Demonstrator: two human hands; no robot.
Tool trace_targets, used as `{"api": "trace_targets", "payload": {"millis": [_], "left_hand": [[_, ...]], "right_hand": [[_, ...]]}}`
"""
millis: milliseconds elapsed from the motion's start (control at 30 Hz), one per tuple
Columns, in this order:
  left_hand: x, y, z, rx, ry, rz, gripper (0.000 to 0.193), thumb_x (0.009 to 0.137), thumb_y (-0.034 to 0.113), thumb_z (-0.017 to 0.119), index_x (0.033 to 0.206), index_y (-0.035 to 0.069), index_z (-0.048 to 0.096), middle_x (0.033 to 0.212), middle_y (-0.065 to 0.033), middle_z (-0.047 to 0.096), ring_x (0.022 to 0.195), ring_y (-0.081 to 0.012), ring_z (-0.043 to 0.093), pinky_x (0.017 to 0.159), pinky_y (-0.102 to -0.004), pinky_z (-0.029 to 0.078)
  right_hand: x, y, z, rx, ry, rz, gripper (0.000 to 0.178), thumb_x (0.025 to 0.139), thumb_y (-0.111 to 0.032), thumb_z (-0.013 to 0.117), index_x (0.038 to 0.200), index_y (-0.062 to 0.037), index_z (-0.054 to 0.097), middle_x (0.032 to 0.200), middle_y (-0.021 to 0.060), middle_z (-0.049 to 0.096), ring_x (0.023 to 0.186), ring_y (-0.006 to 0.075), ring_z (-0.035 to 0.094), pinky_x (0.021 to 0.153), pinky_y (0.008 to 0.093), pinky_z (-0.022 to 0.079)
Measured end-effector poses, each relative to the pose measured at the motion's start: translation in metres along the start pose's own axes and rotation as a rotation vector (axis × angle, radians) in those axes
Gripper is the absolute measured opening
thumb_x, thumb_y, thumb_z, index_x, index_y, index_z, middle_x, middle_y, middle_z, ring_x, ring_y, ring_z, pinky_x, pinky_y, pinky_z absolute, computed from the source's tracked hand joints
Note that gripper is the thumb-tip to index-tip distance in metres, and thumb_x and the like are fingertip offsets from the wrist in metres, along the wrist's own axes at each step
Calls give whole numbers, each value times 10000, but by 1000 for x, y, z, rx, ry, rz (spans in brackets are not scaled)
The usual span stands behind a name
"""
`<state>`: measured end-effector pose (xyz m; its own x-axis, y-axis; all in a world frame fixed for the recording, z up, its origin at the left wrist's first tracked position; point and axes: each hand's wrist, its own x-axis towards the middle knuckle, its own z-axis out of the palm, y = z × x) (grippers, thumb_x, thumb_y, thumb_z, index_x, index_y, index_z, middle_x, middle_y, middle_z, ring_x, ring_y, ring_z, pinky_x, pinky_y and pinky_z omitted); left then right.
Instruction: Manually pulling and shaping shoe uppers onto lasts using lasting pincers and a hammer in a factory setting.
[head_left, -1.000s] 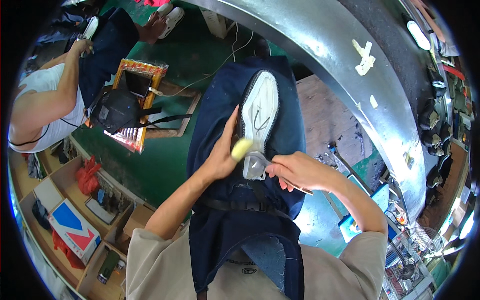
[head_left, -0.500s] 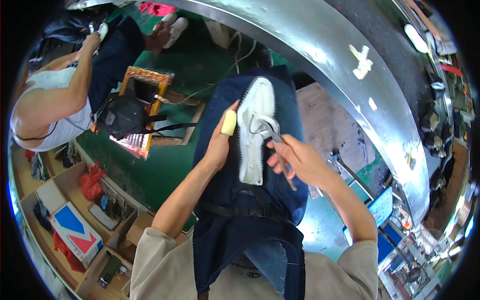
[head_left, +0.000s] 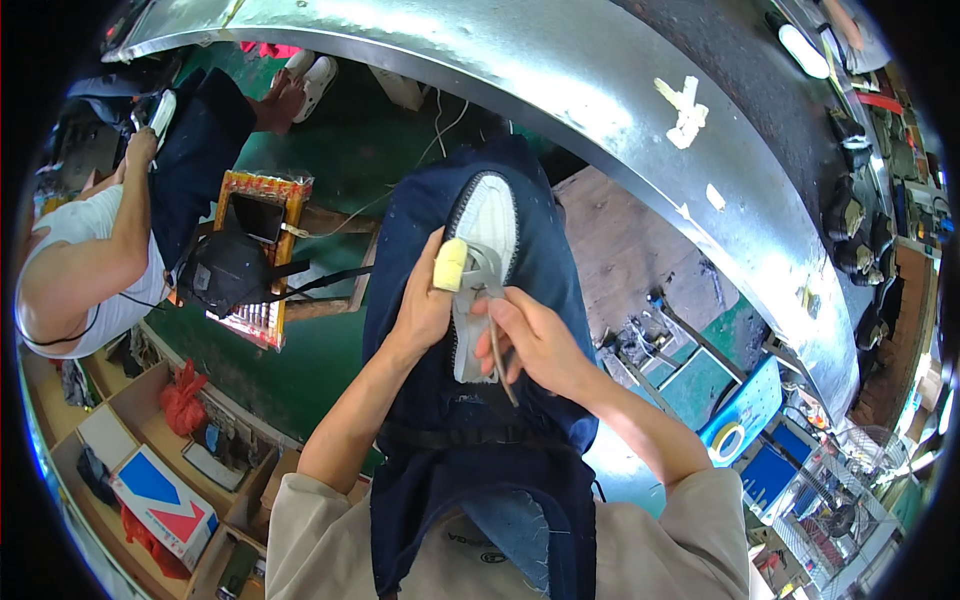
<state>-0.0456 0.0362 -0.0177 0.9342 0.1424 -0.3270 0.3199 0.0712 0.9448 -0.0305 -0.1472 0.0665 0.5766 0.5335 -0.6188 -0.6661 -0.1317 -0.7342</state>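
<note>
A white shoe (head_left: 490,225) lies sole up on my lap, over a dark blue apron (head_left: 540,300). My left hand (head_left: 425,300) grips the shoe's left side; its thumb wears a yellow finger cot (head_left: 449,265). My right hand (head_left: 535,340) holds a thin hand tool with a tan handle (head_left: 497,350), its metal end pressed against the middle of the sole. The heel half of the shoe is partly hidden behind my hands.
A curved shiny metal conveyor housing (head_left: 600,110) arcs across the top and right. At left sits another person in a white shirt (head_left: 80,260) beside a black bag (head_left: 225,270) on a wooden stool. Boxes and a red bag (head_left: 185,400) lie at lower left.
Both hands and the shoe have shifted slightly; the right hand now holds the tool more upright over the sole's middle, and the left thumb sits higher on the shoe's edge.
</note>
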Motion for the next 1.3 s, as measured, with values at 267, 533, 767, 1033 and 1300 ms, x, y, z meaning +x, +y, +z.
{"api": "trace_targets", "payload": {"millis": [267, 533, 767, 1033, 1300], "left_hand": [[-2, 30, 6, -28, -178, -25, 737, 955, 262, 735, 1508, -39, 352, 1363, -187, 581, 1267, -217, 557, 1075, -340, 435], [-1, 3, -3, 72, -125, -5, 721, 942, 413, 741, 1477, 25, 452, 1349, -123, 619, 1229, -217, 604, 1032, -347, 483], [-2, -17, -8, -786, -38, -316, 869, 954, 778, 374, 1401, 52, 542, 1288, -141, 662, 1115, -255, 678, 985, -401, 562], [-5, -6, -4, -1047, -297, -683, 861, 1001, 755, 243, 1338, 43, 591, 1130, -180, 700, 1049, -362, 703, 815, -522, 613], [-10, 26, -3, -888, -257, -746, 808, 967, 790, 327, 1198, 84, 643, 1049, -167, 712, 960, -361, 723, 770, -518, 609]], "right_hand": [[-7, -41, -20, -959, 360, -635, 231, 1040, -276, 564, 1091, -51, 562, 760, 141, 676, 683, 353, 685, 561, 451, 510], [1, -5, -43, -686, 385, -242, 246, 1073, -263, 507, 1081, -29, 583, 720, 98, 659, 616, 248, 681, 585, 381, 537], [-17, 3, -55, -430, 538, -98, 324, 1104, -279, 451, 1087, -5, 624, 718, 67, 654, 625, 142, 653, 591, 296, 515], [-40, -85, -113, -1266, 1007, -476, 373, 1046, -333, 570, 1226, -17, 653, 1035, 221, 706, 928, 407, 698, 813, 458, 550], [-33, -80, -106, -1481, 728, -705, 381, 947, -180, 687, 1288, -21, 624, 1236, 184, 657, 1156, 373, 623, 1015, 461, 473]]}}
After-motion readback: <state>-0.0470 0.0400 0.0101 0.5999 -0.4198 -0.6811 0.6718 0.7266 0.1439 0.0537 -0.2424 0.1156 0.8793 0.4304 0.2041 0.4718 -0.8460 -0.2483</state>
